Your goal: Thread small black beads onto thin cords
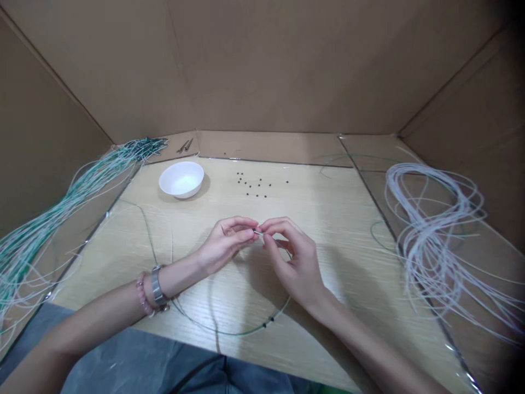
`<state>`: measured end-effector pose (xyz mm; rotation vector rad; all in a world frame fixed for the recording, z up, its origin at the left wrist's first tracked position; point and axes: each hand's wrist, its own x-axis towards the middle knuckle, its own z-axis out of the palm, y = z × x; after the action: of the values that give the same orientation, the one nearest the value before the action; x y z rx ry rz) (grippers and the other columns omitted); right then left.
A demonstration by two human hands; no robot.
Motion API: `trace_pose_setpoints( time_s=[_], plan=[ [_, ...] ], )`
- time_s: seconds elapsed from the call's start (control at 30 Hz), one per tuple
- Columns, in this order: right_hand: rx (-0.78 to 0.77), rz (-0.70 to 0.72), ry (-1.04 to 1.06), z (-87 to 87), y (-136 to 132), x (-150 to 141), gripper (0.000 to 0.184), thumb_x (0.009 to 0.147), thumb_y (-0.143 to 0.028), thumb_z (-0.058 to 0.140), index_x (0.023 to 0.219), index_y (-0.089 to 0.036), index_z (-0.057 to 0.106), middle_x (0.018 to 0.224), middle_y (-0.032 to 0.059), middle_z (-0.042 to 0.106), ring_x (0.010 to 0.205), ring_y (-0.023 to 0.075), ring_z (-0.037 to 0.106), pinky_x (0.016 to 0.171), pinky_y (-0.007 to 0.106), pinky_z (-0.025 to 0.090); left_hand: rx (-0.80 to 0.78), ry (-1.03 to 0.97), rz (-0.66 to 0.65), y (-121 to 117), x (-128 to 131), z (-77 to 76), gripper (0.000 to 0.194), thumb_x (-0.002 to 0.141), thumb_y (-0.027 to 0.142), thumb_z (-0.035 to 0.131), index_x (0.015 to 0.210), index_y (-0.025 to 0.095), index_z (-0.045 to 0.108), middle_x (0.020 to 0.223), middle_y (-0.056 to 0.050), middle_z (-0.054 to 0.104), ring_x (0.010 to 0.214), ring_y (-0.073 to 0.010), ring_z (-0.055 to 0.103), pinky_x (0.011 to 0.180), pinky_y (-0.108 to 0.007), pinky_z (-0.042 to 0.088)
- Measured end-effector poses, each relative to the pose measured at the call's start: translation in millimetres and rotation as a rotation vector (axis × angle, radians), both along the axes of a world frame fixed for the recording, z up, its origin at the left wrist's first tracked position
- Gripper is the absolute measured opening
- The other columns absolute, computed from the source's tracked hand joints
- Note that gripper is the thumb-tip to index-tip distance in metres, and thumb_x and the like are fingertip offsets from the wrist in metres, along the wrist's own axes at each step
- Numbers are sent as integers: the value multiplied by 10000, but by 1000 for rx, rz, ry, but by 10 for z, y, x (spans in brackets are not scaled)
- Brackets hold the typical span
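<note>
My left hand (pixel 229 239) and my right hand (pixel 296 257) meet fingertip to fingertip above the middle of the table. The right thumb and forefinger pinch a thin pale green wire (pixel 260 233) close to its end. Between the left thumb and fingers a small dark piece barely shows; it looks like a black bead, mostly covered by the fingertips. Below the hands the green wire (pixel 233 334) hangs in a wide loop from the right hand round to the left wrist. A few small black beads (pixel 268 322) sit on that loop.
Several loose black beads (pixel 258 185) lie on the wooden table (pixel 336 208). A white bowl (pixel 181 179) stands at the back left. Green and white wires (pixel 82 191) run along the left; a coil of white wires (pixel 435 230) lies right. Cardboard walls (pixel 262 71) surround the table.
</note>
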<state>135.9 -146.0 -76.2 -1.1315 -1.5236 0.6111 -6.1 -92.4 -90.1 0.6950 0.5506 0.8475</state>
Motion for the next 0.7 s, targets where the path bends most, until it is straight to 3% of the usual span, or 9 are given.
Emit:
trace_pose_setpoints(
  time_s=[0.37, 0.7],
  plan=[
    [-42, 17, 87, -65, -3, -5, 81, 875, -163, 503, 802, -189, 527, 885, 38, 605, 792, 117, 606, 583, 214, 557, -12, -14, 32, -18, -2, -73, 168, 593, 166, 822, 705, 130, 703, 706, -20, 735, 639, -66, 668, 638, -131, 511],
    [30, 6, -41, -20, -32, -7, 107, 834, -95, 518, 784, -189, 530, 860, 24, 612, 816, 114, 602, 543, 175, 523, -84, -32, 19, -12, 1, -41, 244, 542, 194, 851, 682, 113, 668, 664, -8, 714, 571, -61, 654, 587, -118, 521]
  ],
)
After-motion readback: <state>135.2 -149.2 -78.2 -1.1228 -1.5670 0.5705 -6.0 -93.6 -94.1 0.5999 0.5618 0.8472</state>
